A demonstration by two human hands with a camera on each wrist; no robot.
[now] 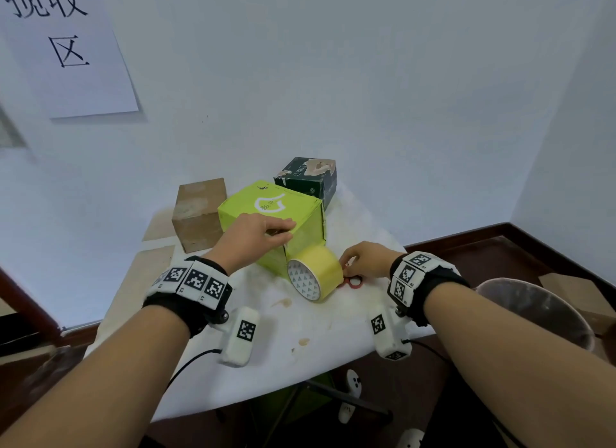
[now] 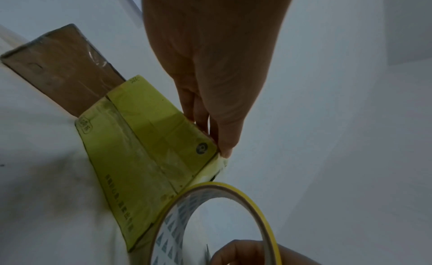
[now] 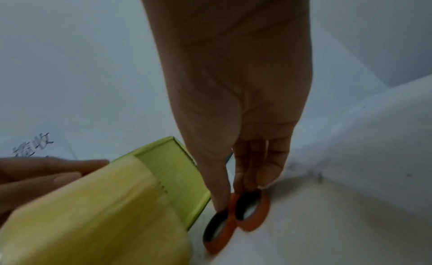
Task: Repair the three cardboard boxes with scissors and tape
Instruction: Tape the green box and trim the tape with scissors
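Worktop (image 1: 333,331), white-covered: green box (image 1: 266,207) at centre, brown box (image 1: 196,214) to its left, dark box (image 1: 310,177) behind. Left hand (image 1: 253,237), fingers straight, presses the green box's near top edge. Tape roll (image 1: 315,272) on edge against the green box. Right hand (image 1: 366,261) pinches the orange scissors (image 3: 236,219) handles lying on the worktop.

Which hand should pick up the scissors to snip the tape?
The right hand, probably. Its fingertips already touch the orange scissors beside the tape roll. The left hand is busy pressing on the green box.
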